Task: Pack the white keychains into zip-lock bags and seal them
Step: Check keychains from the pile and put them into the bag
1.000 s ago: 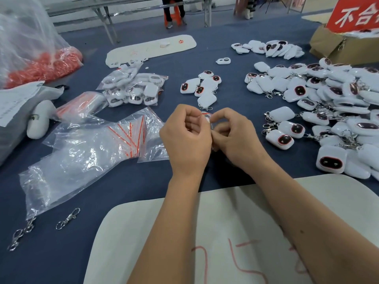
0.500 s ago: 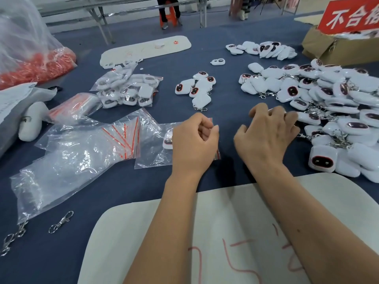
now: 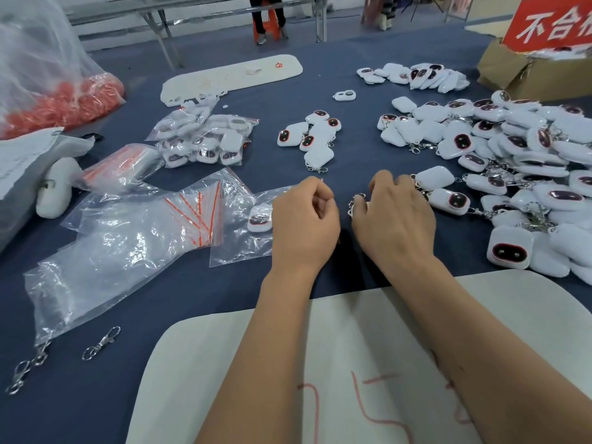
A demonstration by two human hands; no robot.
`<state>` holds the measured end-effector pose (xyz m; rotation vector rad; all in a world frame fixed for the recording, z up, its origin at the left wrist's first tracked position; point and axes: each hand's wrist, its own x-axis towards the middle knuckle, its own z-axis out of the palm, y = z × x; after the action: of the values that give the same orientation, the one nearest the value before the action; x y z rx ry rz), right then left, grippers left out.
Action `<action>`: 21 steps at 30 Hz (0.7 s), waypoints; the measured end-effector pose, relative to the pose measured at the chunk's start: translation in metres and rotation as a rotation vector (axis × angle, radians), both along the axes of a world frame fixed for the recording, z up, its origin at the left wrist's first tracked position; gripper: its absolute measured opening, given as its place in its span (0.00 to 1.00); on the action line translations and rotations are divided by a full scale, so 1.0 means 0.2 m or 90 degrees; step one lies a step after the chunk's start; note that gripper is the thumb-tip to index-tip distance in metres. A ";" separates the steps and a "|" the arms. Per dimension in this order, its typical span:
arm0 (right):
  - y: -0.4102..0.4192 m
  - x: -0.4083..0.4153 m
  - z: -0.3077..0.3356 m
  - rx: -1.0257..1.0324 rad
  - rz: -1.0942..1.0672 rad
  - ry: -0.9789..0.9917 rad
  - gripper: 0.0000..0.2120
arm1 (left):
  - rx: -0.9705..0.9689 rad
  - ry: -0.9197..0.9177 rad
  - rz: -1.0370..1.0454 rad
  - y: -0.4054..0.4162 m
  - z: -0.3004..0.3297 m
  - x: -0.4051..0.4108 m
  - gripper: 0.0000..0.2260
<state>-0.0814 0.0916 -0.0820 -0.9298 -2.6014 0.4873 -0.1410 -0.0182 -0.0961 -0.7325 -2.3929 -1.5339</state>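
One bagged, you reach for another.
Your left hand, curled, pins the bag; whether it pinches it is unclear. Your right hand closes on a clasp; lift its keychain clear.

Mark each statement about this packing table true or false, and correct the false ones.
1. The big heap of loose white plastic keychains lies on the person's right. True.
2. The clear zip-lock bag beside the left hand is empty. False: one white keychain shows inside it.
3. The right hand rests on the white board near the table's edge. False: it is above the blue cloth, at a metal clasp.
4. Two loose metal clasps lie on the blue cloth at near left. True.
5. The brown cardboard box stands at far left. False: far right.
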 end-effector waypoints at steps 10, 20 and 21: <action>0.02 -0.03 -0.04 -0.462 0.211 0.405 0.16 | 0.079 -0.041 0.002 -0.02 0.03 -0.03 0.05; 0.07 -0.05 -0.05 -0.611 0.160 0.453 0.06 | 0.108 -0.178 -0.012 -0.03 0.04 -0.03 0.05; 0.07 -0.05 -0.05 -0.616 0.164 0.457 0.06 | 0.111 -0.187 -0.016 -0.04 0.05 -0.03 0.06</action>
<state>-0.0906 0.1048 -0.0918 -0.4696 -1.7521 1.8400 -0.1462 -0.0253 -0.0870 -0.5337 -2.4087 -1.9502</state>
